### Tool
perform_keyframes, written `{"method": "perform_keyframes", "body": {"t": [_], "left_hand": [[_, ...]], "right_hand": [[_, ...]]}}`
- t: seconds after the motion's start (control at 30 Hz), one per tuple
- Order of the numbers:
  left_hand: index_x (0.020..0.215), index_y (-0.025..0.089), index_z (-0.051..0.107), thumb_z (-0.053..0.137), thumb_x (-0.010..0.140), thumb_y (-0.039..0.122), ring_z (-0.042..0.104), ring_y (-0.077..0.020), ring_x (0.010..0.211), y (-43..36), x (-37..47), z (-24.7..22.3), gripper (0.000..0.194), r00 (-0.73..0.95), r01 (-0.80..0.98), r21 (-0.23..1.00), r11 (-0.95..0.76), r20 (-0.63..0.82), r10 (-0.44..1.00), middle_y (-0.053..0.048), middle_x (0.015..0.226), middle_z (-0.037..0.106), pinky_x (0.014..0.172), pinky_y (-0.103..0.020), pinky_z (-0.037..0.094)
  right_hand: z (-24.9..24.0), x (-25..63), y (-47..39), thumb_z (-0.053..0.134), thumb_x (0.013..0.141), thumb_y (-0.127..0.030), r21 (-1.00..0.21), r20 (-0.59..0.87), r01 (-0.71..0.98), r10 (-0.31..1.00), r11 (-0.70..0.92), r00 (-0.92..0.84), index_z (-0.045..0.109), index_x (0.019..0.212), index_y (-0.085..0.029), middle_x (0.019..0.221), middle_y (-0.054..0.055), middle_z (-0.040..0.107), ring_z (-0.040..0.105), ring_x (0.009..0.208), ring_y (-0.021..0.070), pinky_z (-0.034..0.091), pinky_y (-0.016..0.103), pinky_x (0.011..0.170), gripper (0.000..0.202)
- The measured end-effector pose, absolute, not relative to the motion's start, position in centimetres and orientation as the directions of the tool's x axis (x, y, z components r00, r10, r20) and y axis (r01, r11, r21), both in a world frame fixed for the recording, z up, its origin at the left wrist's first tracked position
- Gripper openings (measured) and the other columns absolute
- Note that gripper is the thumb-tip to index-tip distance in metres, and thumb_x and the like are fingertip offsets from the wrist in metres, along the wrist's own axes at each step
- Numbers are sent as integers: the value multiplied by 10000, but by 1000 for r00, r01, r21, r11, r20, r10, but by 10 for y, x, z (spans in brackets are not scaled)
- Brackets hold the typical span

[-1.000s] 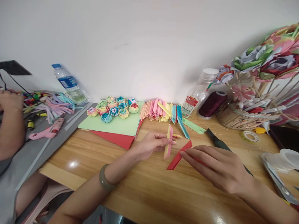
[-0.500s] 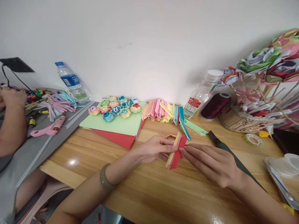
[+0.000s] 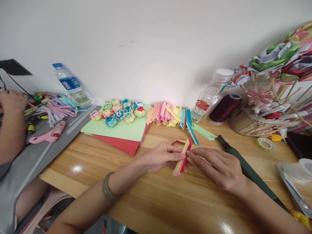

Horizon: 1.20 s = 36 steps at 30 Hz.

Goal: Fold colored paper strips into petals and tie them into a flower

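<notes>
Over the wooden table point(image 3: 151, 195), my left hand point(image 3: 165, 156) pinches a small stack of folded paper strips point(image 3: 181, 159), yellow, pink and red, held at a slant. A thin yellow loop point(image 3: 176, 141) shows behind these fingers. My right hand point(image 3: 216, 165) touches the red side of the stack with its fingertips pressed together. Behind the hands lies a row of folded paper pieces point(image 3: 165, 113) in orange, pink, yellow and blue. Several paper flowers point(image 3: 118, 114) rest on green paper point(image 3: 109, 130) to the left.
A water bottle point(image 3: 70, 84), pink glue gun point(image 3: 50, 134) and another person's arm point(image 3: 12, 126) are at the left. On the right are a clear bottle point(image 3: 209, 94), a purple thread spool point(image 3: 225, 109), a flower basket point(image 3: 260, 122) and tape point(image 3: 265, 143).
The red strip's wide face has turned narrow and lies closer against the stack. My right fingers have shifted slightly left and up. The camera view has moved a little.
</notes>
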State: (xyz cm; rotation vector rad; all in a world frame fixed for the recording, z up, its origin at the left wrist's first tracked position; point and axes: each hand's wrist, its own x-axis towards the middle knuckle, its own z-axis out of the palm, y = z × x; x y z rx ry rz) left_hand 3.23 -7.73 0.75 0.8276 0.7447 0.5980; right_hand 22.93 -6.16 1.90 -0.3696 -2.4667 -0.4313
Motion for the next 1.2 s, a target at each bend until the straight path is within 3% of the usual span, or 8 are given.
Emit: {"method": "perform_keyframes", "body": {"t": [0.13,0.23,0.37,0.47,0.67,0.93,1.07,1.2], "left_hand": [[841,104,665,668,655,380,580,-108,614,-78,33,9,333,572,-212,814,541,-345,744,-72,717,651,572,-211,419],[804,103,657,672,651,369,576,-102,598,-77,33,9,308,536,-218,823,525,-348,769,-60,700,636,545,-200,407],[847,103,651,680,643,352,560,-91,573,-76,35,8,324,427,-193,846,497,-384,819,-42,656,618,523,-195,380],[829,95,654,671,646,367,556,-91,560,-76,37,6,328,386,-156,881,447,-362,848,-35,634,608,535,-204,383],[835,97,648,655,664,381,579,-115,611,-78,37,0,331,423,-174,886,430,-328,845,-60,714,619,540,-212,413],[735,103,629,656,656,391,550,-100,569,-77,38,2,300,405,-148,881,449,-360,840,-37,657,599,499,-201,367],[703,108,619,660,654,385,489,-61,515,-77,36,7,284,469,-175,848,500,-374,800,4,607,542,537,-212,381],[837,123,623,661,663,372,502,-62,518,-79,34,9,307,602,-177,791,586,-384,700,12,624,529,536,-216,391]], "right_hand": [[13,232,-62,421,836,-81,133,591,326,189,936,-784,547,1058,-94,912,113,682,627,890,206,539,326,713,255],[8,231,-62,482,806,-83,-29,596,319,273,947,-756,524,1116,-152,1007,84,667,583,1006,205,520,347,800,321],[8,225,-64,496,813,-98,-395,616,436,585,809,-527,542,1091,-212,976,53,668,611,934,171,511,328,802,304],[9,218,-66,445,857,-163,-580,507,499,765,644,-398,498,1182,-193,1134,86,601,559,1046,183,473,345,876,330],[6,212,-70,379,890,-214,-624,358,464,757,629,-546,365,1316,-165,1292,122,478,466,1165,198,428,380,932,429],[8,214,-68,369,894,-296,-763,234,422,818,490,-526,309,1346,-196,1311,111,459,479,1152,195,419,396,928,467],[13,217,-62,416,871,-361,-885,153,325,867,334,-475,386,1303,-219,1235,84,540,535,1084,193,439,375,900,455],[16,220,-58,516,816,-369,-966,21,210,852,153,-523,518,1161,-178,901,52,665,616,845,171,484,332,768,395]]}}
